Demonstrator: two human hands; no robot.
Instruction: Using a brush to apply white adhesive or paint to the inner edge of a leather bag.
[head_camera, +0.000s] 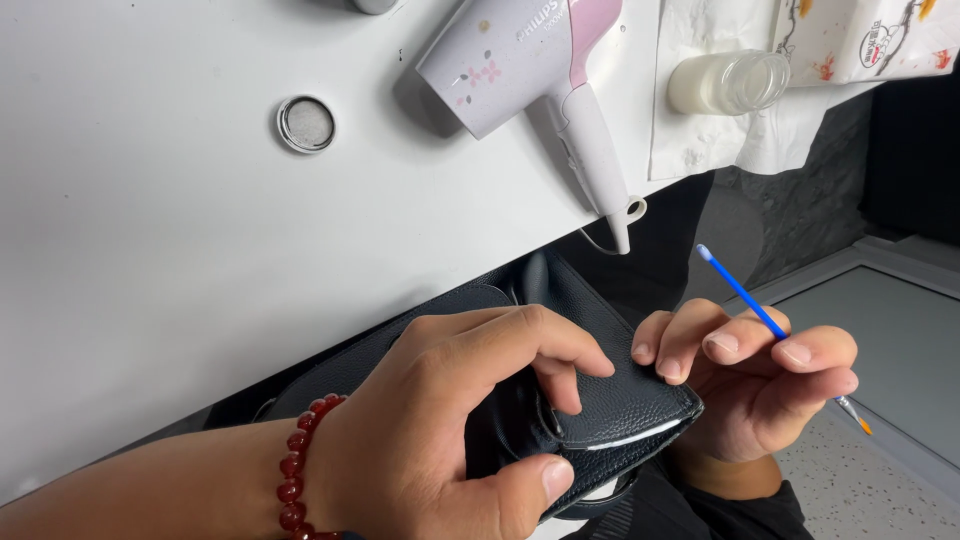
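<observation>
A black pebbled-leather bag (625, 400) with a pale painted edge is held below the table's front edge. My left hand (450, 430), with a red bead bracelet (300, 470) on its wrist, is clamped on the bag's flap, thumb beneath and fingers over the top. My right hand (760, 385) supports the bag's right corner with two fingertips and pinches a thin blue-handled brush (745, 295) between thumb and forefinger. The brush slants from a pale tip at upper left to an orange end at lower right.
On the white table (150, 250) lie a white and pink hair dryer (530, 60), a small round metal lid (306, 124), a clear jar (728, 82) on stained white paper (760, 140). Grey floor shows at right.
</observation>
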